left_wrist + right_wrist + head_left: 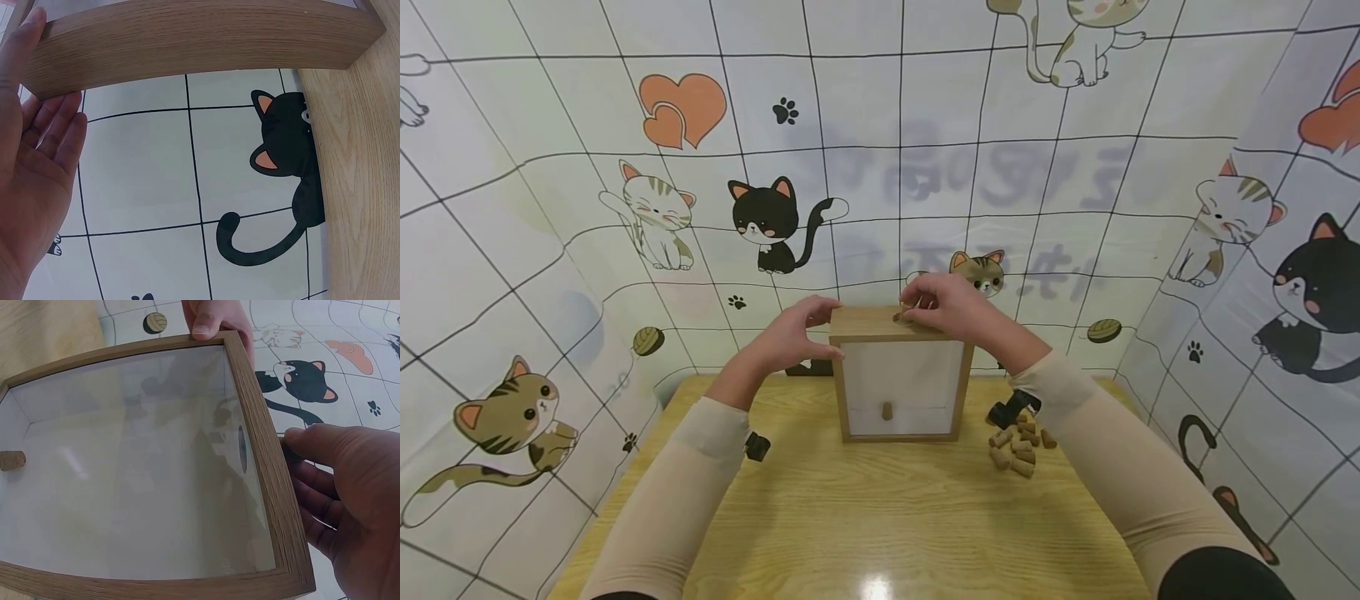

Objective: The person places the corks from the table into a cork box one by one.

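Note:
A shallow wooden box (895,325) with a clear front stands upright on the table. My left hand (790,333) grips its upper left corner; in the left wrist view the thumb (28,31) lies at the front edge and the fingers reach the back edge. My right hand (951,308) is at the top of the box, its thumb and forefinger pinching a small dark piece (291,452), apparently a cork, mostly hidden by the fingers. Close by, an oval hole (243,450) shows in the top board. One cork (887,411) is inside, low behind the clear front.
Several loose corks (1018,446) lie on the wooden table (865,508), to the right of the box and near the right wrist. Behind and on both sides hangs a white cloth (865,192) printed with cats and grid lines.

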The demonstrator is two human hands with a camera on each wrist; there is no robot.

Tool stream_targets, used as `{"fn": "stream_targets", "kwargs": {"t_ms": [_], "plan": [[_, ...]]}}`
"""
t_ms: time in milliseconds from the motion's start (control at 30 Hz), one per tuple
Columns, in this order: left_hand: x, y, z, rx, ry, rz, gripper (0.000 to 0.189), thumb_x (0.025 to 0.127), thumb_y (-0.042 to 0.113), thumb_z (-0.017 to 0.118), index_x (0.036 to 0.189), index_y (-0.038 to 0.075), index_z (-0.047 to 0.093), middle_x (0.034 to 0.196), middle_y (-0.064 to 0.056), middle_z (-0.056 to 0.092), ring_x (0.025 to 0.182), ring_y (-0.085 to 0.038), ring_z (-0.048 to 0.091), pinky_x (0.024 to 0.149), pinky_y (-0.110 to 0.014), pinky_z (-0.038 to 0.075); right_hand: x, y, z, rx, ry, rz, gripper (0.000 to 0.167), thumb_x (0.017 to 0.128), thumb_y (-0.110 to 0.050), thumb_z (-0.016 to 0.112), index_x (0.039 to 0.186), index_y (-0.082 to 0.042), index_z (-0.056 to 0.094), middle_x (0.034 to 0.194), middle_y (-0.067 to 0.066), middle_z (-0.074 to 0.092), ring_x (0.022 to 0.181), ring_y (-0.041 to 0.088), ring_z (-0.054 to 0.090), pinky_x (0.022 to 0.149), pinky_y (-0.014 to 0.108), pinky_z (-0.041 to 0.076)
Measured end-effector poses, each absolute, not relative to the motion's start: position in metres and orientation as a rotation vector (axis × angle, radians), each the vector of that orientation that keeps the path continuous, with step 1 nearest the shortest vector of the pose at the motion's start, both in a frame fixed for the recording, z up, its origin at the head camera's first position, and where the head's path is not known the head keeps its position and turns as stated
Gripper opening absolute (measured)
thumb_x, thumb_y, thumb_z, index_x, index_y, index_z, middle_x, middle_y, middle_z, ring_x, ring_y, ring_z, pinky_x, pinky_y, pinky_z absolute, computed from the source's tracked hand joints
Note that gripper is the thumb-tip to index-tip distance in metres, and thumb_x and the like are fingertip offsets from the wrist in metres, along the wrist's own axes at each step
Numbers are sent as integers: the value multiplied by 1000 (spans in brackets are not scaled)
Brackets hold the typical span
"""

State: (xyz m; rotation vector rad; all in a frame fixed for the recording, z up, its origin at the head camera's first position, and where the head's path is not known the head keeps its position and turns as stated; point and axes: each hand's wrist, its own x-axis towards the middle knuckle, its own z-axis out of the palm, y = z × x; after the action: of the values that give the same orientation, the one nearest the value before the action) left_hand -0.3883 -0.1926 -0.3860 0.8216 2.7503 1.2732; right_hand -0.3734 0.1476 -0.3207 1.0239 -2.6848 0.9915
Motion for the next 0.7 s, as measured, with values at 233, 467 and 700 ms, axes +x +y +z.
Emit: {"fn": "stream_targets", "kwargs": {"t_ms": [233,467,700], "plan": [[-388,-193,-388,810,2741,1278,86,88,23,98,161,18,52,155,-4,56,152,-33,50,127,-55,40,-374,148,-322,1016,-2680,973,25,105,-17,80,127,-7,77,110,4,74,100,21,71,88,45,60],[-388,-193,-389,812,2737,1284,88,87,26,99,161,19,52,155,-4,55,152,-33,50,127,-56,41,-369,157,-324,994,-2645,972,16,104,-18,82,118,-12,76,110,3,74,99,20,70,87,43,60],[-389,-194,-390,826,2739,1306,85,87,23,98,159,18,53,151,-2,59,149,-32,52,127,-55,40,-353,185,-324,973,-2521,969,9,103,-13,82,111,-12,77,107,2,74,96,20,70,82,43,60]]}}
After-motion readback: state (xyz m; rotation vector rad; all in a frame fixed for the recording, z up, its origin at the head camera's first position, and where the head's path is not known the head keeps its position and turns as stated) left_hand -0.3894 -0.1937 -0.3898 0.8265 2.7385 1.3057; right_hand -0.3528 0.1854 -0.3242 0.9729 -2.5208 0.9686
